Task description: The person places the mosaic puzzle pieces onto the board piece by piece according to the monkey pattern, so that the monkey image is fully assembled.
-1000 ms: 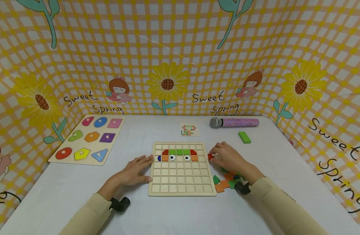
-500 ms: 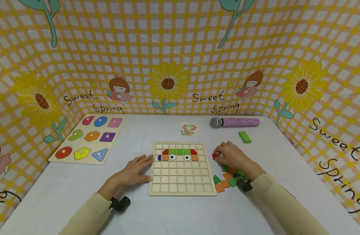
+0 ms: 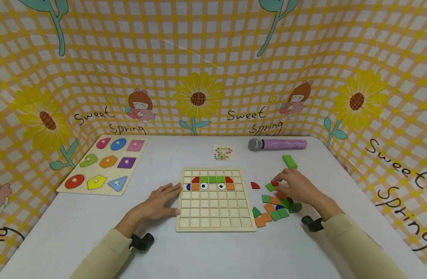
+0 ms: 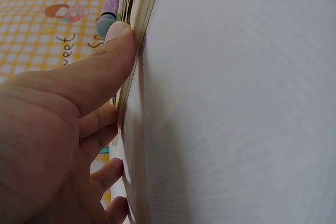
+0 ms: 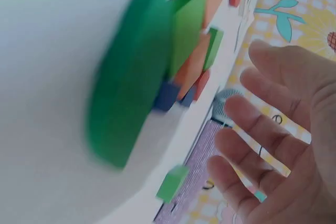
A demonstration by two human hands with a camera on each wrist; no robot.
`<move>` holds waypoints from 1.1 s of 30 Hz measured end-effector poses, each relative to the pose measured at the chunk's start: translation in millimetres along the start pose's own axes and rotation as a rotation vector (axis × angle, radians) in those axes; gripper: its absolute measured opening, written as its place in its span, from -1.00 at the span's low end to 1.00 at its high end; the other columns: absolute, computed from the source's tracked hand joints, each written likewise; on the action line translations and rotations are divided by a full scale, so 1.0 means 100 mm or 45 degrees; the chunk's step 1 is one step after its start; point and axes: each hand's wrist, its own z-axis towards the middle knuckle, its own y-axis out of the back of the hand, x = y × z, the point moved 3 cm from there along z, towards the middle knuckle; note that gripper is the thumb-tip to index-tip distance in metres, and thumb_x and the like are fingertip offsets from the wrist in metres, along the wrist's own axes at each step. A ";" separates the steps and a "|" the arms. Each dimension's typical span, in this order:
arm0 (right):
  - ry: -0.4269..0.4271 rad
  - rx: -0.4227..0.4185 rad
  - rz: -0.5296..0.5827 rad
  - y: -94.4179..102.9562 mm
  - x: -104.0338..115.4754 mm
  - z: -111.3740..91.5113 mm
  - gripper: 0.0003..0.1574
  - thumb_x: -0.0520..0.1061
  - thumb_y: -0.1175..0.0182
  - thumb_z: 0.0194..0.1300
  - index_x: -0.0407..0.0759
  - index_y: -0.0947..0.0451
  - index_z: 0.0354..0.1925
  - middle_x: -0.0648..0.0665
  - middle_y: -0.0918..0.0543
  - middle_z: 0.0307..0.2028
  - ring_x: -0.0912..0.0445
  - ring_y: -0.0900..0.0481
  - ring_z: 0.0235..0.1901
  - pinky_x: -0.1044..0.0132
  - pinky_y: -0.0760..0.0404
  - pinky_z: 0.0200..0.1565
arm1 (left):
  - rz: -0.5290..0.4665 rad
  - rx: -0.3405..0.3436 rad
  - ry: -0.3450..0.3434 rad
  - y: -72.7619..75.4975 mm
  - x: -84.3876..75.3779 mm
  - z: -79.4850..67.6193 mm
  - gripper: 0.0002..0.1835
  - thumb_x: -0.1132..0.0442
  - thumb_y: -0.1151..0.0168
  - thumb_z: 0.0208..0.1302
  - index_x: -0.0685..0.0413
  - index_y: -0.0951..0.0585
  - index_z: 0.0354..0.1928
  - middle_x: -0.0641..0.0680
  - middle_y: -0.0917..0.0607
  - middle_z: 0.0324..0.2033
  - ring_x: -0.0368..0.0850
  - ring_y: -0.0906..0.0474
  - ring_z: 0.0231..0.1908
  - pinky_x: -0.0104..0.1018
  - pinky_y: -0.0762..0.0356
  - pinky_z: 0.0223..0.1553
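My left hand (image 3: 157, 203) rests at the left edge of a wooden grid board (image 3: 216, 224), its fingertips and thumb touching the rim. In the left wrist view the thumb (image 4: 105, 64) lies against the board's edge. On the grid sit red, green, orange and blue pieces and two eye discs (image 3: 204, 186). My right hand (image 3: 297, 188) hovers over the loose pieces at the board's right, fingertips beside a red piece (image 3: 274, 183). The right wrist view shows the fingers (image 5: 239, 145) relaxed, holding nothing. A red quarter-round piece (image 3: 255, 185) lies alone on the table.
Loose green, orange and blue pieces (image 3: 265, 217) lie right of the board. Behind stand a picture card (image 3: 225, 152), a glittery microphone (image 3: 283, 144) and a green block (image 3: 289, 161). A knobbed shape puzzle (image 3: 105, 166) lies at the far left.
My right hand has let go of the red quarter-round piece, leaving it right of the board, and moved right over the loose pieces. My left hand has stayed in place.
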 end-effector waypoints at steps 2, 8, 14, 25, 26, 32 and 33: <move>-0.014 0.024 -0.005 0.01 -0.05 -0.06 -0.74 -0.09 -0.27 0.16 -0.13 -0.67 -0.16 -0.16 -0.62 -0.18 -0.08 -0.43 -0.10 -0.06 -0.52 -0.06 | -0.001 0.001 0.003 0.00 0.00 0.00 -0.17 -0.02 -0.28 0.18 0.05 -0.17 0.43 0.06 -0.14 0.46 0.21 0.09 0.46 0.37 0.11 0.32; 0.023 -0.005 -0.076 0.02 -0.19 -0.22 -0.77 -0.09 -0.27 0.17 -0.13 -0.68 -0.19 -0.12 -0.63 -0.22 -0.03 -0.43 -0.17 0.01 -0.49 -0.13 | -0.009 0.004 -0.001 0.01 0.00 -0.01 -0.17 -0.01 -0.27 0.19 0.06 -0.16 0.43 0.07 -0.13 0.46 0.21 0.10 0.46 0.35 0.12 0.32; 0.033 -0.028 -0.118 -0.01 -0.33 -0.24 -0.76 -0.11 -0.27 0.17 -0.14 -0.66 -0.17 -0.13 -0.65 -0.22 -0.03 -0.45 -0.18 0.00 -0.47 -0.12 | -0.013 0.008 0.001 0.01 0.01 -0.01 -0.18 -0.01 -0.26 0.19 0.06 -0.16 0.43 0.07 -0.13 0.46 0.21 0.10 0.46 0.35 0.13 0.33; 0.065 0.009 -0.182 -0.01 -0.37 -0.29 -0.82 -0.10 -0.36 0.06 -0.04 -0.69 -0.28 -0.06 -0.64 -0.28 0.01 -0.47 -0.23 0.06 -0.50 -0.16 | -0.011 0.007 -0.009 0.01 -0.01 0.00 -0.18 0.00 -0.26 0.20 0.06 -0.16 0.43 0.08 -0.12 0.46 0.22 0.11 0.46 0.35 0.12 0.33; 0.072 0.013 -0.187 -0.01 -0.36 -0.30 -0.82 -0.11 -0.36 0.05 -0.04 -0.69 -0.28 -0.05 -0.65 -0.28 0.02 -0.47 -0.23 0.06 -0.50 -0.16 | -0.008 0.007 -0.008 0.01 0.00 0.00 -0.18 0.00 -0.26 0.20 0.06 -0.16 0.43 0.07 -0.12 0.46 0.22 0.11 0.46 0.34 0.12 0.33; 0.059 0.067 -0.137 -0.03 -0.37 -0.39 -0.80 -0.10 -0.34 0.08 -0.03 -0.69 -0.24 -0.03 -0.64 -0.25 0.03 -0.47 -0.19 0.07 -0.51 -0.13 | 0.003 0.007 0.010 0.00 -0.01 0.00 -0.17 0.00 -0.27 0.19 0.06 -0.16 0.43 0.07 -0.13 0.46 0.21 0.10 0.46 0.33 0.11 0.33; 0.055 0.077 -0.125 -0.03 -0.37 -0.40 -0.78 -0.10 -0.33 0.09 -0.03 -0.69 -0.22 -0.03 -0.63 -0.24 0.03 -0.47 -0.18 0.09 -0.51 -0.13 | 0.003 0.007 0.014 0.00 -0.01 0.00 -0.17 0.00 -0.27 0.19 0.05 -0.16 0.43 0.07 -0.13 0.46 0.21 0.10 0.46 0.33 0.11 0.34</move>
